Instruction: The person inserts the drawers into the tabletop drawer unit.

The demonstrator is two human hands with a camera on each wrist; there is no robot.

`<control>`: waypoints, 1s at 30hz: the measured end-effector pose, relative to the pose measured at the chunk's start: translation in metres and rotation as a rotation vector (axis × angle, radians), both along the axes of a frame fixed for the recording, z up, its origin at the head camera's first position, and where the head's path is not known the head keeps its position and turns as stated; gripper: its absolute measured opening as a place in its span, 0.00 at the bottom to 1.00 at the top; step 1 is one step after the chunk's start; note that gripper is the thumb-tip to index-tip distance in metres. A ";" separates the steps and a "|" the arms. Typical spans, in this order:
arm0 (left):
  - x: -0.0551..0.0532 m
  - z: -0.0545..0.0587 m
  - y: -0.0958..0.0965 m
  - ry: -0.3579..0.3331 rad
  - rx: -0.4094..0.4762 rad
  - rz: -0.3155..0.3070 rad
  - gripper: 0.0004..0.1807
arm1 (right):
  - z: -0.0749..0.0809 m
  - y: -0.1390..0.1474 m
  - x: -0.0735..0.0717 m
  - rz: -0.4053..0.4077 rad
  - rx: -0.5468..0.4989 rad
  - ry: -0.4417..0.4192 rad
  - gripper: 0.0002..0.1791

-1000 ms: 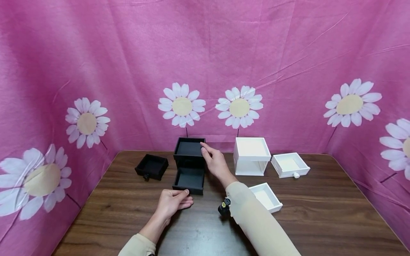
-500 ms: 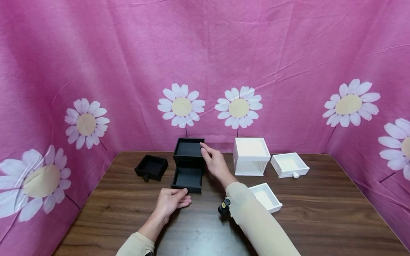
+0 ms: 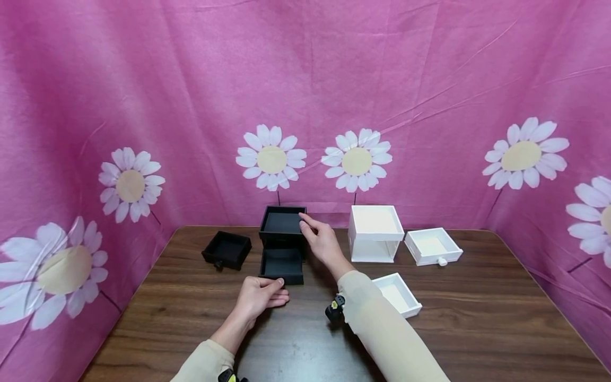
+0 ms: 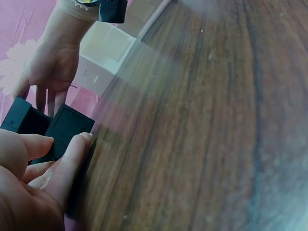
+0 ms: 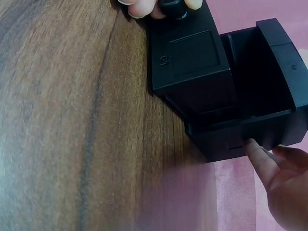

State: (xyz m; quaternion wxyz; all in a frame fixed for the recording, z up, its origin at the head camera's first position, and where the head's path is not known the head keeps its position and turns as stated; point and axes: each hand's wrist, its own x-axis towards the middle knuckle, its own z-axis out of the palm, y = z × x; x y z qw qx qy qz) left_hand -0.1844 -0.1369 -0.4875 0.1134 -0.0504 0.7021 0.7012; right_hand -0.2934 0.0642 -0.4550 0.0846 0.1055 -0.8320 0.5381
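Observation:
In the head view a black cabinet [image 3: 281, 222] stands at the back, its lower black drawer [image 3: 281, 262] pulled partly out towards me. My left hand [image 3: 258, 298] is at the drawer's front. The right wrist view shows its fingertips [image 5: 140, 8] pinching the round black knob [image 5: 173, 7]. The drawer's front panel [image 5: 195, 53] has a raised marking beside a recessed square. My right hand [image 3: 324, 245] touches the cabinet's right side with extended fingers, one fingertip near the top rim. In the left wrist view the right hand [image 4: 53, 67] shows beyond the cabinet, its fingertips partly hidden.
A loose black drawer [image 3: 226, 249] lies left of the cabinet, knob forward. To the right stands a white cabinet [image 3: 376, 223] with an open front. One white drawer [image 3: 433, 245] sits beside it; another white drawer [image 3: 398, 294] lies nearer, partly behind my right sleeve. Pink cloth [image 3: 305, 106] hangs behind.
The lower black drawer has slid a little farther into the cabinet, with my left hand following its front. The right hand keeps its place on the cabinet's side.

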 end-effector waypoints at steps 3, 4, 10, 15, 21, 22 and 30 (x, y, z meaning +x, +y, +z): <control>0.000 0.000 0.001 0.008 -0.008 -0.005 0.19 | 0.001 0.000 -0.001 -0.001 -0.013 -0.008 0.23; 0.000 0.000 0.001 0.006 -0.012 -0.005 0.19 | 0.002 0.000 -0.001 -0.003 -0.015 -0.012 0.23; 0.000 0.001 0.000 0.002 -0.034 -0.002 0.18 | 0.004 -0.001 0.001 -0.009 -0.017 -0.012 0.22; -0.002 0.001 -0.001 0.007 -0.042 -0.008 0.17 | 0.004 0.000 0.001 -0.010 -0.016 -0.012 0.22; -0.007 0.001 -0.002 0.011 -0.043 -0.011 0.17 | 0.004 0.001 0.000 -0.007 -0.014 -0.026 0.22; -0.008 0.001 -0.002 0.009 -0.043 -0.010 0.17 | 0.004 0.001 0.000 -0.005 -0.015 -0.029 0.22; -0.010 0.000 -0.003 0.000 -0.056 -0.011 0.16 | 0.006 0.002 -0.002 -0.011 -0.036 -0.058 0.21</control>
